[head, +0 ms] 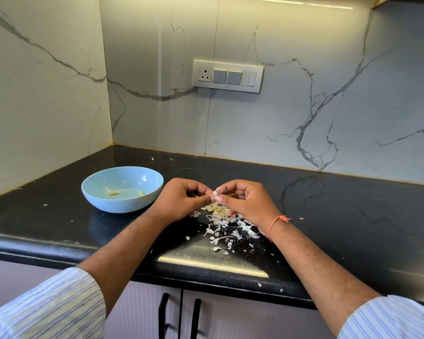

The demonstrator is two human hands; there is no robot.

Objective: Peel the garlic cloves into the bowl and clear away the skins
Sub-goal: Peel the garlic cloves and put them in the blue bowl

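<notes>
My left hand (181, 199) and my right hand (245, 201) meet over the black counter, fingers curled, both pinching one small garlic clove (216, 193) with white skin on it. Directly below them lies a heap of garlic skins (227, 223), with pale cloves or skin pieces at its far edge, partly hidden by my right hand. A light blue bowl (103, 199) stands to the left of my left hand. Two peeled cloves (114, 192) lie inside it.
The black counter (353, 216) runs into a corner of marble wall at the back left. Stray skin flakes dot its front edge (260, 285). A switch panel (228, 76) is on the back wall. Cabinet doors with black handles (163, 314) are below.
</notes>
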